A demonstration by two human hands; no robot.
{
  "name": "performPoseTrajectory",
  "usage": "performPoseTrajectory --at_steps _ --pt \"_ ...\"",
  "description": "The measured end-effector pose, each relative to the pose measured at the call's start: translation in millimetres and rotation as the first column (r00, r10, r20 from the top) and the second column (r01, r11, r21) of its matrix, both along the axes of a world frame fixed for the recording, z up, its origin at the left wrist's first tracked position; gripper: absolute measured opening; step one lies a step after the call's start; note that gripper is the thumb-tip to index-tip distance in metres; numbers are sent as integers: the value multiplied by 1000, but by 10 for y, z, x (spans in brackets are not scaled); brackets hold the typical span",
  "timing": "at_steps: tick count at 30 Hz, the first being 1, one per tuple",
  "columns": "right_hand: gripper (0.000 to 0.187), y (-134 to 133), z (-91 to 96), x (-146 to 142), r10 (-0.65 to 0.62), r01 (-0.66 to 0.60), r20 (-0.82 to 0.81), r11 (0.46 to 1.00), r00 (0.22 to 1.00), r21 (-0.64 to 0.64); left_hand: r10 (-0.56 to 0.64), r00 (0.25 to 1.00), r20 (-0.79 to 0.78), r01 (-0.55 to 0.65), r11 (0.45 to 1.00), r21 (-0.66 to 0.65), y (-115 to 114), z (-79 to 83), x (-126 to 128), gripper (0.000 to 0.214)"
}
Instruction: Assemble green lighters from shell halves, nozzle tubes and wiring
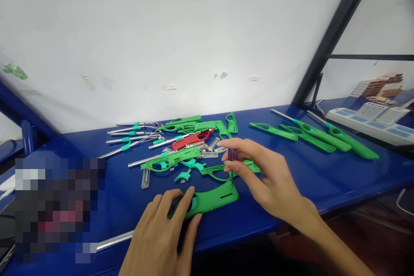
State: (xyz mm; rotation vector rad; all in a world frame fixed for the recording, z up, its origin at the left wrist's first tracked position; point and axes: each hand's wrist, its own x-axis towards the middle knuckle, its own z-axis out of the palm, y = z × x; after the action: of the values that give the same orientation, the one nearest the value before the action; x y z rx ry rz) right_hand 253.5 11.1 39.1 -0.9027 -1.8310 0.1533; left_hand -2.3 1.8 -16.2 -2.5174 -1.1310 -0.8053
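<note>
A green long-necked lighter lies near the table's front edge, its metal tube pointing left. My left hand is closed around its trigger end and holds it against the table. Between the thumb and fingers of my right hand is a small screwdriver with a dark purple handle. It stands upright, its thin shaft reaching down to the lighter's right end. The exact seat of the tip is too small to make out. Just behind the lighter lies an open green half shell.
Behind my hands lie a red shell, teal triggers, clear tanks and metal tubes with wires. Green lighters rest at the right, near a white power strip. A dark frame post rises there. A blurred patch covers the left.
</note>
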Motion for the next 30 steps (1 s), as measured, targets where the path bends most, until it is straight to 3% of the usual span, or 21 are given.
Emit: performPoseTrajectory --at_steps 4,9,12,17,23,28,30 --pt "26 18 -2 5 -7 6 -26 1000 1000 -27 0 1000 1 0 1000 1 8 5 8 40" --pt "32 48 -32 6 -49 47 -49 998 998 -37 2 1000 3 -2 1000 -1 7 0 1 39" --pt "40 45 -40 27 0 -7 -69 995 998 -99 7 1000 3 -7 1000 6 7 4 -2 39" --pt "36 32 -42 58 58 -95 -249 985 967 -141 11 1000 -2 -11 1000 -6 12 15 13 39" --pt "45 44 -3 43 -54 56 -59 998 997 33 1 1000 -5 -1 1000 -11 0 1 4 40" --pt "41 20 66 95 -4 1 -81 1000 997 -28 7 1000 -15 -8 999 -52 -20 -29 -36 45" --pt "35 12 84 126 -16 17 -109 1000 994 2 13 1000 -13 -13 998 -54 -21 -25 -32 44"
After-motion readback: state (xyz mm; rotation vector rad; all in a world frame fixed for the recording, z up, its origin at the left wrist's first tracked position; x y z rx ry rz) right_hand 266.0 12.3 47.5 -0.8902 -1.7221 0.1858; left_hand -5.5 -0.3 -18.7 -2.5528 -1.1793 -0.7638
